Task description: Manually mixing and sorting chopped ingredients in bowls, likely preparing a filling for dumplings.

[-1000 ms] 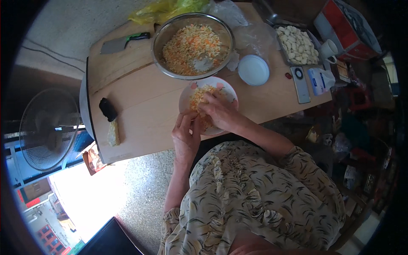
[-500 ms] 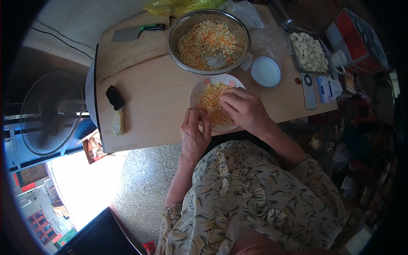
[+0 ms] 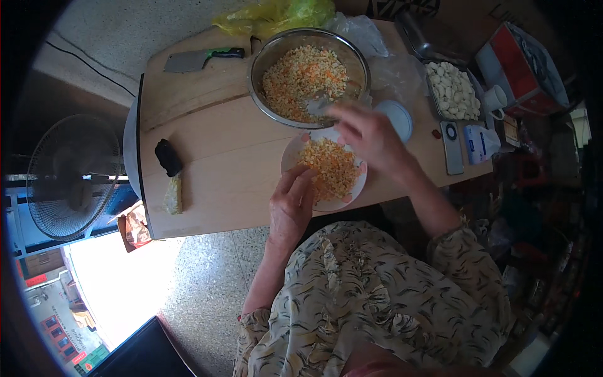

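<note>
A pink-and-white plate (image 3: 290, 154) near the table's front edge holds a heap of finely chopped filling (image 3: 336, 168) in yellow and orange. My left hand (image 3: 292, 204) is at the plate's left side, its fingertips pressed together over the filling; what they hold, if anything, is hidden. My right hand (image 3: 380, 141) hovers over the plate's far right side, fingers stretched toward the big metal bowl (image 3: 356, 60) and slightly blurred. That bowl contains more chopped filling (image 3: 301, 78) and a pale scoop-like thing (image 3: 316, 105). A round whitish dish (image 3: 402, 119) sits partly behind my right hand.
A cleaver (image 3: 188, 61) lies at the back left, a black-wrapped bundle (image 3: 168, 157) at the left. To the right are a tray of white dumplings (image 3: 453, 91), a phone (image 3: 452, 151), a tissue pack (image 3: 478, 144) and a mug (image 3: 495, 98). A fan (image 3: 74, 176) stands left of the table.
My right hand has lifted off the plate's filling and moved up toward the metal bowl, its fingers straightening. My left hand stays beside the plate. The whole view has shifted slightly.
</note>
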The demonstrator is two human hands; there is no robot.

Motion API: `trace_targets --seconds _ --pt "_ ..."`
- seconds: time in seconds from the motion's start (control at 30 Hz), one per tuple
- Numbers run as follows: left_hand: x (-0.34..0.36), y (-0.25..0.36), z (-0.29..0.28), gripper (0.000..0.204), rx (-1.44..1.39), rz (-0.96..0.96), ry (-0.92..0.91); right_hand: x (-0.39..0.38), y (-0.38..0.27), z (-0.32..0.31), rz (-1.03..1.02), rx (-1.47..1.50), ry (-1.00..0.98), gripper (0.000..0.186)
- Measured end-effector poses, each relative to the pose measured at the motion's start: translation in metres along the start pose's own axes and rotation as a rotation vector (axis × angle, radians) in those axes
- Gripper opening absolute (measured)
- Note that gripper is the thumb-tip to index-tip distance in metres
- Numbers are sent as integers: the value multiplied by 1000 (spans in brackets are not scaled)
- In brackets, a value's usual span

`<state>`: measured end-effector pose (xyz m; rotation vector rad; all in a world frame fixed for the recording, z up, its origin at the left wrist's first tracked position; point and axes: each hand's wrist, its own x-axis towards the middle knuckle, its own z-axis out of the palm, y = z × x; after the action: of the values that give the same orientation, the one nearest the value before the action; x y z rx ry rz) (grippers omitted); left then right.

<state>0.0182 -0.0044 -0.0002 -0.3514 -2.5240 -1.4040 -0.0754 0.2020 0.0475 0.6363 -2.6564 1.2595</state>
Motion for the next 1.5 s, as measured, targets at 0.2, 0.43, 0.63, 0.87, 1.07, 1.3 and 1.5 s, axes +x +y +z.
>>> trace_targets --seconds 0.2,0.43,0.63,0.87,1.07,1.3,1.5 --pt "15 6 -1 24 -19 37 -25 109 81 19 16 -324 -27 46" --pt "3 0 3 23 -33 4 -112 146 110 70 41 -602 -530 50" --pt "-5 -10 1 30 -55 24 -183 138 89 49 -43 -334 -549 27" --pt "-3 -3 -1 33 -72 13 -204 178 100 3 15 -406 -538 58" --pt "45 1 9 34 -18 80 -30 180 155 50 -137 -351 -394 54" --pt "45 -10 9 37 44 122 -18 168 92 13 192 -451 -996 32" --pt "65 -5 25 32 50 113 165 161 144 13 168 -567 -454 37"
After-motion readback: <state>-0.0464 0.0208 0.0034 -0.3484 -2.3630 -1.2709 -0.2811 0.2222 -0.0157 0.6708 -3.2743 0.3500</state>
